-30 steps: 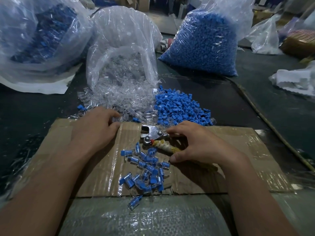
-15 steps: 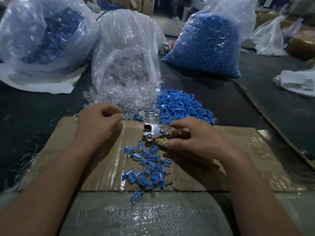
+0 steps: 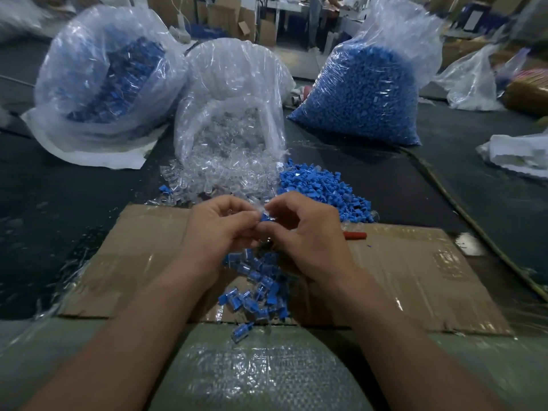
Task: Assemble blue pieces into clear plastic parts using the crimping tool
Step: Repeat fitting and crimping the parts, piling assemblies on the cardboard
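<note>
A dark desk (image 3: 59,203) fills the frame. A cardboard sheet (image 3: 415,277) lies across its lower middle, with open room toward the sheet's right edge. At upper centre a bag of clear parts (image 3: 231,120) spills beside a loose blue pile (image 3: 320,185). Joined pieces (image 3: 258,286) are heaped between the wrists. At centre the left hand (image 3: 216,229) and right hand (image 3: 302,232) meet, fingers curled, both pinching one blue piece (image 3: 264,217). It is too small to tell which way it points. A red handle tip (image 3: 354,235) shows just right of the right hand.
</note>
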A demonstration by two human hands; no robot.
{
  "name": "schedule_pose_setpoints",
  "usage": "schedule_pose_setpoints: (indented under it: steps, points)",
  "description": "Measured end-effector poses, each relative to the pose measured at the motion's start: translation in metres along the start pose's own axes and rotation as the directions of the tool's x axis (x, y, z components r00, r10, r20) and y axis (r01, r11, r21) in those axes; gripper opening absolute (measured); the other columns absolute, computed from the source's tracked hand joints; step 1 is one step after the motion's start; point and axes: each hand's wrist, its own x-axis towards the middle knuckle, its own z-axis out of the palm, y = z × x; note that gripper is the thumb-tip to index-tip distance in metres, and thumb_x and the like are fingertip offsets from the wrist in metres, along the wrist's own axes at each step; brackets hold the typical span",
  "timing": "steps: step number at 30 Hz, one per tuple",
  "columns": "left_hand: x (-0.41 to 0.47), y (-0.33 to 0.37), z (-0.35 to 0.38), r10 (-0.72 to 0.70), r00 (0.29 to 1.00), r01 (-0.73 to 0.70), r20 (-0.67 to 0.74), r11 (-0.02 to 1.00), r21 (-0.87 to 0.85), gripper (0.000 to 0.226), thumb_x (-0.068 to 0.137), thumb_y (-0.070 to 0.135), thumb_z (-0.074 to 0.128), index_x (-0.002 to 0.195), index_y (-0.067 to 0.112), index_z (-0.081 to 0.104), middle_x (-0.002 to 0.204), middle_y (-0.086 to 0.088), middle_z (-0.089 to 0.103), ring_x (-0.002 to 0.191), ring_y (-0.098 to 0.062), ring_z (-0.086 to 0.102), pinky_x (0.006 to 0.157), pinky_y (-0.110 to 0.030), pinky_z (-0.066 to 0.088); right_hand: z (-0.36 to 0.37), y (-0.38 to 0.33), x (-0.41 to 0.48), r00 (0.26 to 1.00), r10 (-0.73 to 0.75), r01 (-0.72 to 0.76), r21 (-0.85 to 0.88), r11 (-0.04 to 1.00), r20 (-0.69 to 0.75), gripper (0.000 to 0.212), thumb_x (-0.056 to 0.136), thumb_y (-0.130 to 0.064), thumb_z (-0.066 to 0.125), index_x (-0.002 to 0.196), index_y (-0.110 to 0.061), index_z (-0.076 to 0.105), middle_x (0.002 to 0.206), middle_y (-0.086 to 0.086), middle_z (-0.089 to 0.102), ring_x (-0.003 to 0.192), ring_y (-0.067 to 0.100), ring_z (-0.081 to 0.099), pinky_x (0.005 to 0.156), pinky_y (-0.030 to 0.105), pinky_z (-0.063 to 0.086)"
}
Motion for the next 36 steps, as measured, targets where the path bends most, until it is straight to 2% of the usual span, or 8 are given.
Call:
schedule_pose_setpoints:
  steps: [4,8,12,16,22,30,33,36]
  points:
    - [0.001,-0.002,-0.012,0.012,1.0,-0.012,0.012,1.0,-0.001,0.007,0.073,0.004,0.065,0.075,0.007,0.059,0.065,-0.01,0.07,0.056,-0.017,0.067,0.048,-0.021,0.052,0.004,-0.006,0.001,0.999,-0.046,0.045,-0.043,0.998,-0.011,0.015,0.079,-0.013,0.071,0.094,-0.009,0.068,0.085,0.001,0.068,0.077,0.011,0.062,0.075,0.03,0.053]
    - [0.003,-0.002,-0.021,0.037,0.999,-0.037,-0.029,0.999,-0.011,0.007,0.067,0.008,0.069,0.068,0.011,0.064,0.064,-0.01,0.069,0.056,-0.017,0.066,0.048,-0.021,0.052,-0.002,-0.012,0.017,0.998,-0.026,0.027,0.019,0.999,-0.052,0.03,0.086,-0.009,0.061,0.116,-0.01,0.062,0.087,-0.008,0.059,0.082,0.008,0.06,0.084,0.023,0.05]
    - [0.006,-0.006,-0.022,0.036,0.999,-0.036,-0.001,0.999,-0.039,0.006,0.071,0.001,0.066,0.071,0.004,0.061,0.057,-0.011,0.066,0.051,-0.015,0.064,0.043,-0.018,0.048,0.009,-0.007,0.018,0.998,0.01,-0.002,0.128,0.992,-0.056,0.015,0.09,-0.007,0.056,0.102,-0.012,0.063,0.087,-0.006,0.062,0.085,0.012,0.064,0.082,0.033,0.053]
    - [0.007,-0.007,-0.018,0.006,0.999,-0.004,0.038,0.999,-0.054,0.009,0.067,0.005,0.067,0.07,0.003,0.059,0.055,-0.01,0.065,0.048,-0.014,0.062,0.043,-0.019,0.049,0.011,0.006,0.01,0.996,0.005,0.013,0.203,0.979,-0.089,0.026,0.091,-0.01,0.054,0.087,-0.035,0.052,0.08,-0.013,0.061,0.078,0.001,0.062,0.075,0.023,0.053]
    - [0.009,-0.002,-0.014,0.001,1.0,0.003,0.029,0.994,-0.113,0.018,0.059,0.014,0.067,0.069,0.002,0.058,0.055,-0.01,0.064,0.046,-0.014,0.061,0.04,-0.018,0.047,0.011,0.009,0.006,0.988,-0.06,0.09,0.224,0.97,-0.14,0.024,0.088,-0.019,0.058,0.09,-0.042,0.051,0.081,-0.016,0.06,0.081,0.005,0.062,0.077,0.029,0.053]
    - [0.008,-0.002,-0.012,0.001,1.0,0.0,0.018,0.998,-0.058,0.017,0.063,0.003,0.069,0.07,0.004,0.053,0.054,-0.011,0.064,0.046,-0.015,0.063,0.04,-0.019,0.048,0.012,0.01,0.006,0.994,0.008,0.019,0.244,0.97,-0.112,0.017,0.094,-0.018,0.049,0.087,-0.033,0.045,0.079,-0.012,0.062,0.079,0.001,0.062,0.074,0.023,0.052]
    - [0.006,-0.002,-0.012,0.026,1.0,-0.026,-0.003,0.998,-0.058,0.027,0.054,0.009,0.069,0.079,0.006,0.058,0.058,-0.009,0.066,0.05,-0.015,0.065,0.042,-0.019,0.05,0.013,0.008,0.004,0.986,-0.049,0.074,0.159,0.985,-0.157,0.01,0.09,-0.015,0.057,0.086,-0.024,0.053,0.082,-0.01,0.058,0.079,0.005,0.057,0.071,0.017,0.047]
    - [0.006,-0.003,-0.013,0.057,0.998,-0.058,-0.022,0.998,-0.032,0.028,0.054,0.011,0.07,0.081,0.008,0.065,0.064,-0.011,0.069,0.054,-0.017,0.066,0.046,-0.021,0.053,0.012,0.009,0.004,0.971,-0.059,0.094,0.143,0.985,-0.231,0.018,0.084,-0.011,0.065,0.081,-0.027,0.058,0.08,-0.012,0.055,0.076,0.003,0.053,0.068,0.012,0.044]
